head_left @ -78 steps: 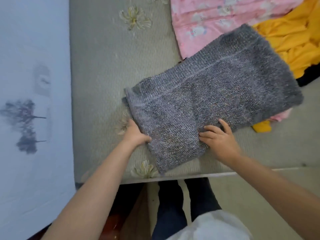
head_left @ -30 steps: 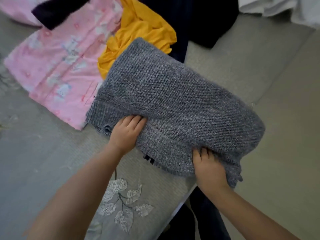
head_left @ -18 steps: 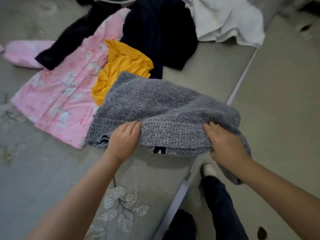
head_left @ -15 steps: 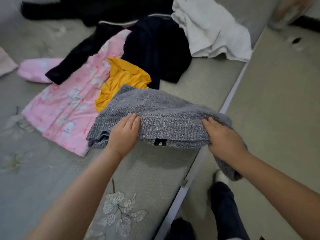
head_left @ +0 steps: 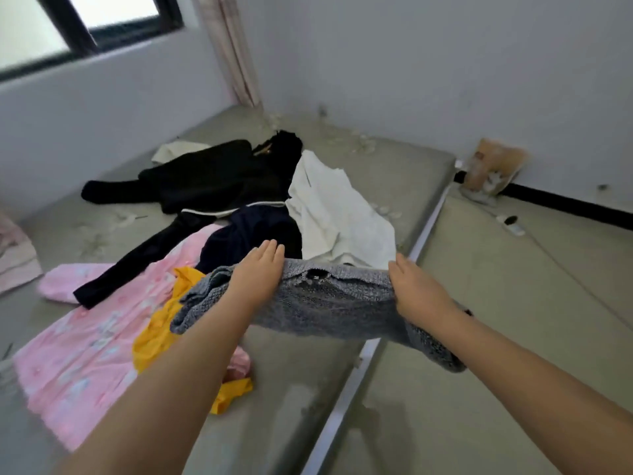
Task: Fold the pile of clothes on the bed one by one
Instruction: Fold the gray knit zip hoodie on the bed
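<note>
A folded grey knitted sweater (head_left: 325, 303) hangs in the air above the bed's (head_left: 301, 392) right edge, sagging between my hands. My left hand (head_left: 258, 274) holds its left part, fingers flat on top and the thumb hidden beneath. At the right end, my right hand (head_left: 419, 291) holds it the same way, and a loose piece droops below that wrist. Behind lies the pile: a pink printed garment (head_left: 85, 341), a yellow one (head_left: 154, 341), a navy one (head_left: 253, 231), a black jacket (head_left: 205, 180) and a white cloth (head_left: 335, 214).
The bed's pale edge strip (head_left: 346, 399) runs diagonally, with floor (head_left: 496, 337) to its right. A brown bag (head_left: 493, 169) and a power strip (head_left: 510, 223) sit by the far wall. Another pink folded item (head_left: 13, 258) lies at the left edge.
Both hands have raised the folded grey sweater off the bed and carried it to the right, toward the bed's edge. My view has tilted up to show the room.
</note>
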Tool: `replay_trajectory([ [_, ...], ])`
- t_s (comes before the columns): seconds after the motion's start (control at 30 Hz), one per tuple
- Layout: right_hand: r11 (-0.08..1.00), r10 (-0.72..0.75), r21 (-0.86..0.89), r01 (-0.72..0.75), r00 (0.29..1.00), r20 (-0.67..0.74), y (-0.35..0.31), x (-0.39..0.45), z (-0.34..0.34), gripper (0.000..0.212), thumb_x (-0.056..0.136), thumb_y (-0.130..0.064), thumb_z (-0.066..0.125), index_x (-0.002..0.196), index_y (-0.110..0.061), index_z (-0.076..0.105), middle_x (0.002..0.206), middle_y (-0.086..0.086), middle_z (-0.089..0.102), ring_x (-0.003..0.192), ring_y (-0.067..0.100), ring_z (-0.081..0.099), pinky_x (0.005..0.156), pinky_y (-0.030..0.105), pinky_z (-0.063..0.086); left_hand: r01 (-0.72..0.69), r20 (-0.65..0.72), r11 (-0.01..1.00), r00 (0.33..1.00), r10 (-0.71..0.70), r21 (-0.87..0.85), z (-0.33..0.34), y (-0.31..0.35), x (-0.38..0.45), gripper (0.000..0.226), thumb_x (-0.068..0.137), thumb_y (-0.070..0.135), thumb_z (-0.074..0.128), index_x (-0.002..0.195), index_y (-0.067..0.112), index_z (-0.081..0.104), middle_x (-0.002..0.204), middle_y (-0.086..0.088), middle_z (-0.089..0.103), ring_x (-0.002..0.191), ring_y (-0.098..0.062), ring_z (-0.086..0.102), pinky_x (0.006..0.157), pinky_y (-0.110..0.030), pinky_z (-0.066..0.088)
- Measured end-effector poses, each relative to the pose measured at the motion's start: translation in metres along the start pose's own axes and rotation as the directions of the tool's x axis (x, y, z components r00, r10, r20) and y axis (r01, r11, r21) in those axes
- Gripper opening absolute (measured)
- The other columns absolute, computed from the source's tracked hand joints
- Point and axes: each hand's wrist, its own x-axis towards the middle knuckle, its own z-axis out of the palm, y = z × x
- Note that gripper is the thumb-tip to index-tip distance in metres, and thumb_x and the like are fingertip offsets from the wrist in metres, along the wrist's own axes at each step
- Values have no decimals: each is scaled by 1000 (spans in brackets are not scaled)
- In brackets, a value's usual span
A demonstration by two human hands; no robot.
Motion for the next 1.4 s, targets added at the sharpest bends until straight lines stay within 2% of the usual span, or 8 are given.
replay_trajectory([
  [0.27,996,38,-66,-54,973,-226,149,30,-122,49,83,7,43,131,-3,37,136,11,38,125,25,34,102,28,27,-32,-221,999,975,32,4,-137,67,138,60,93,1,35,144,-1,2,153,-16,8,142,-26,8,114,-32,10],
  [0.43,993,107,-14,-120,928,-357,227,69,-189,39,79,14,40,114,-1,49,116,12,48,109,27,48,82,31,41,-43,-398,998,915,57,44,-205,90,238,61,93,1,33,144,-1,-1,153,-18,4,142,-27,6,115,-34,3],
  [0.53,985,135,-46,-167,906,-401,274,103,-224,51,82,12,39,132,0,38,137,13,39,123,27,39,100,34,37,-60,-437,995,895,89,78,-238,103,301,59,94,1,28,144,-1,-3,153,-18,1,142,-26,4,115,-33,1],
  [0.67,973,182,-52,-225,888,-423,345,168,-270,50,85,9,39,134,-1,36,138,12,38,125,26,37,102,31,34,-130,-491,988,857,157,88,-287,115,416,62,93,-2,31,144,1,-3,154,-16,0,142,-24,4,114,-31,6],
  [0.87,936,309,-22,-351,850,-426,464,255,-314,50,85,9,38,134,-3,36,137,11,41,124,23,40,102,29,34,-230,-493,967,832,254,110,-359,157,578,69,90,-3,44,144,0,1,154,-16,6,142,-24,8,114,-31,9],
  [1.03,910,360,-36,-413,831,-424,569,315,-313,55,86,8,37,139,-3,28,143,11,34,129,23,33,105,27,28,-308,-474,946,821,319,102,-366,217,699,67,90,-5,39,144,0,0,153,-17,5,142,-26,7,114,-32,9],
  [1.23,916,335,-64,-397,841,-426,701,415,-313,60,86,8,37,142,-3,21,147,12,27,134,24,26,110,28,20,-329,-390,942,861,325,59,-366,285,849,69,90,-7,39,144,-1,-3,153,-17,2,142,-26,5,114,-32,10],
  [1.4,941,236,-131,-313,881,-410,806,527,-318,68,84,13,34,145,-1,6,154,18,5,142,28,3,114,32,3,-266,-307,963,914,265,40,-375,309,972,66,91,-7,36,144,-1,-3,154,-17,0,142,-26,4,115,-32,8],
])
